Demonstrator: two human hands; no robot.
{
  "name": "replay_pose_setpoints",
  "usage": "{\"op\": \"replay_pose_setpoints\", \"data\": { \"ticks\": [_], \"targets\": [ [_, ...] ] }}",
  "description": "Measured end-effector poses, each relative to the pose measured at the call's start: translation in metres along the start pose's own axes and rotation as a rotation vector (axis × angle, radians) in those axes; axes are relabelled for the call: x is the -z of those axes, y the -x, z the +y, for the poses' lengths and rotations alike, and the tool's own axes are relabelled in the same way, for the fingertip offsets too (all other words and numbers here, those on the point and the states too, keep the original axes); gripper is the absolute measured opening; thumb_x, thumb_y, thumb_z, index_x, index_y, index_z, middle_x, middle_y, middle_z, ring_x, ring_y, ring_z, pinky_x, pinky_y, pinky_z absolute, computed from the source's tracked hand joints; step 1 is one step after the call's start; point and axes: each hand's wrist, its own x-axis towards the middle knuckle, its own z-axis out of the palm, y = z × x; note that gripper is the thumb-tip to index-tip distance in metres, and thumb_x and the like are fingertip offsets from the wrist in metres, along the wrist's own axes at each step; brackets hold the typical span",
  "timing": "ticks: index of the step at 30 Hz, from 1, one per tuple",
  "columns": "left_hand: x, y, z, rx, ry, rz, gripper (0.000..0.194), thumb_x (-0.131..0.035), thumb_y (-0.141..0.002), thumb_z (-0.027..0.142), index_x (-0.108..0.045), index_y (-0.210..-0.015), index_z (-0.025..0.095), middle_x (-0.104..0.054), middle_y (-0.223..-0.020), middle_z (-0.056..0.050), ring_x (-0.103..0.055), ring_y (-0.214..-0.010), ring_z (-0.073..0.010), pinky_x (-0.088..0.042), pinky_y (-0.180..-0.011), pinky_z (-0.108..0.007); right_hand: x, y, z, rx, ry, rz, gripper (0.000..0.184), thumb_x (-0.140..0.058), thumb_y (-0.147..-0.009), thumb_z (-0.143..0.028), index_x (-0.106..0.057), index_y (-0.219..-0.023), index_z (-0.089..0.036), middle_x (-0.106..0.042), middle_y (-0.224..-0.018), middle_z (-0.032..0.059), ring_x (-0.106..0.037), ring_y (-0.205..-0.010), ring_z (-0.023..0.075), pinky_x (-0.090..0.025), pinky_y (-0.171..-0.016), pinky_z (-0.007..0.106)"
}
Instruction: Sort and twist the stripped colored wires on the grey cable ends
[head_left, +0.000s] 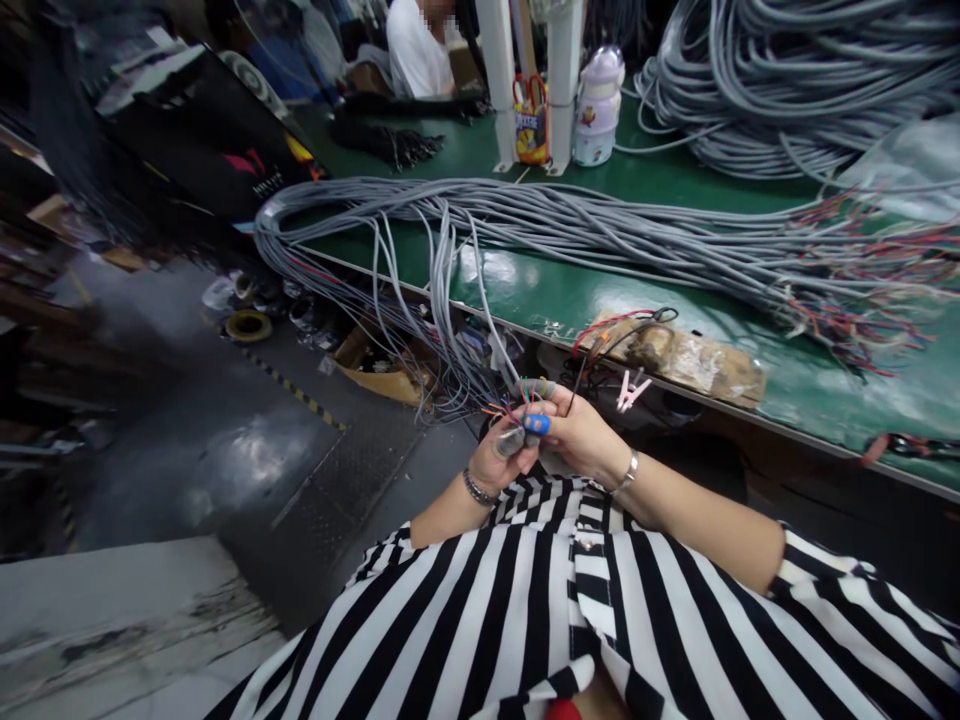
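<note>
Close together over my lap, my left hand [491,460] and my right hand [581,432] are both closed on the end of a grey cable. Thin coloured wires [504,408] fan out from that end between the fingertips. Grey wrapping covers my left thumb, and my right thumb wears a blue one. Which wire each finger pinches is too small to make out. Other grey cables [444,260] hang off the table edge just beyond my hands, part of a long bundle [570,222] lying across the green table.
The green table [517,290] carries a taped block [697,362] near its front edge, with a pink clip [631,390] below. Behind stand a bottle [598,110], scissors [531,95] and coiled cable [810,80]. A cardboard box [379,375] sits underneath. Another person [420,50] is across.
</note>
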Motion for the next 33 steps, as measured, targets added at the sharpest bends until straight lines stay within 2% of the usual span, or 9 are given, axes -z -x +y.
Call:
{"op": "replay_pose_setpoints", "data": {
  "ticks": [3, 10, 14, 17, 21, 24, 29, 31, 33],
  "targets": [
    [0.001, -0.001, -0.001, 0.01, -0.001, -0.003, 0.047, -0.082, -0.062, 0.048, -0.064, -0.093, 0.019, -0.05, -0.048, 0.007, -0.034, -0.032, -0.0041, -0.027, -0.033, -0.019, 0.005, -0.002, 0.002, -0.014, -0.023, 0.0, 0.05, -0.088, -0.053, -0.02, -0.065, -0.097, -0.018, -0.072, -0.069, -0.0018, -0.037, -0.037, 0.0002, -0.022, -0.035, 0.013],
    [0.012, -0.002, -0.007, 0.021, 0.052, -0.097, 0.039, -0.078, -0.071, 0.043, -0.066, -0.098, 0.018, -0.055, -0.049, 0.005, -0.038, -0.031, -0.0042, -0.027, -0.032, -0.017, 0.009, 0.0, -0.004, -0.127, -0.083, -0.016, 0.045, -0.088, -0.053, -0.018, -0.065, -0.093, -0.016, -0.072, -0.072, -0.0001, -0.03, -0.036, -0.0015, -0.014, -0.034, 0.013],
    [0.018, -0.001, -0.009, 0.034, -0.005, -0.065, 0.039, -0.079, -0.068, 0.044, -0.067, -0.09, 0.014, -0.061, -0.055, 0.001, -0.04, -0.032, -0.0036, -0.028, -0.033, -0.017, 0.006, 0.001, -0.007, -0.174, -0.065, 0.026, 0.043, -0.088, -0.053, -0.017, -0.063, -0.088, -0.015, -0.072, -0.07, 0.0003, -0.03, -0.036, -0.0007, -0.011, -0.033, 0.014],
    [0.019, 0.0, -0.008, 0.051, -0.022, -0.06, 0.04, -0.081, -0.065, 0.044, -0.067, -0.086, 0.013, -0.063, -0.057, 0.0, -0.04, -0.032, -0.0033, -0.028, -0.033, -0.017, 0.005, 0.002, -0.003, -0.142, -0.035, 0.056, 0.042, -0.088, -0.053, -0.019, -0.063, -0.088, -0.015, -0.072, -0.069, 0.0006, -0.031, -0.037, -0.0002, -0.013, -0.034, 0.015],
    [0.016, -0.001, -0.006, 0.006, 0.04, -0.066, 0.036, -0.079, -0.068, 0.042, -0.069, -0.091, 0.016, -0.06, -0.053, 0.002, -0.04, -0.031, -0.0039, -0.027, -0.032, -0.017, 0.005, 0.003, 0.002, -0.067, -0.05, 0.058, 0.045, -0.087, -0.055, -0.021, -0.064, -0.094, -0.016, -0.073, -0.072, 0.0011, -0.031, -0.038, -0.0002, -0.016, -0.036, 0.015],
    [0.015, -0.002, -0.007, 0.014, 0.038, -0.063, 0.037, -0.079, -0.068, 0.043, -0.069, -0.091, 0.015, -0.059, -0.052, 0.003, -0.04, -0.031, -0.0043, -0.027, -0.032, -0.018, 0.003, 0.003, 0.001, -0.069, -0.043, 0.073, 0.045, -0.086, -0.054, -0.021, -0.063, -0.091, -0.016, -0.071, -0.069, -0.0003, -0.031, -0.038, -0.0002, -0.015, -0.036, 0.015],
    [0.013, -0.003, -0.008, -0.006, -0.041, -0.061, 0.034, -0.079, -0.069, 0.044, -0.066, -0.077, 0.013, -0.051, -0.042, 0.004, -0.042, -0.034, -0.0057, -0.029, -0.035, -0.018, -0.001, 0.005, 0.0, -0.007, 0.034, 0.204, 0.047, -0.085, -0.051, -0.02, -0.059, -0.091, -0.017, -0.067, -0.063, -0.003, -0.038, -0.039, 0.0022, -0.017, -0.036, 0.016],
    [0.01, -0.004, -0.006, -0.021, -0.006, -0.03, 0.034, -0.08, -0.068, 0.043, -0.065, -0.074, 0.014, -0.048, -0.042, 0.005, -0.041, -0.035, -0.0054, -0.03, -0.037, -0.018, -0.002, 0.006, 0.002, 0.054, 0.018, 0.255, 0.048, -0.084, -0.052, -0.02, -0.057, -0.092, -0.019, -0.066, -0.065, -0.0043, -0.041, -0.04, 0.0031, -0.019, -0.037, 0.016],
    [0.007, -0.005, -0.002, -0.033, 0.06, 0.051, 0.033, -0.078, -0.07, 0.044, -0.063, -0.071, 0.014, -0.045, -0.042, 0.006, -0.039, -0.037, -0.0049, -0.033, -0.041, -0.019, -0.001, 0.007, 0.005, 0.098, -0.009, 0.265, 0.045, -0.081, -0.054, -0.02, -0.056, -0.092, -0.02, -0.066, -0.068, -0.0048, -0.041, -0.041, 0.0031, -0.019, -0.037, 0.016]
  ]
}}
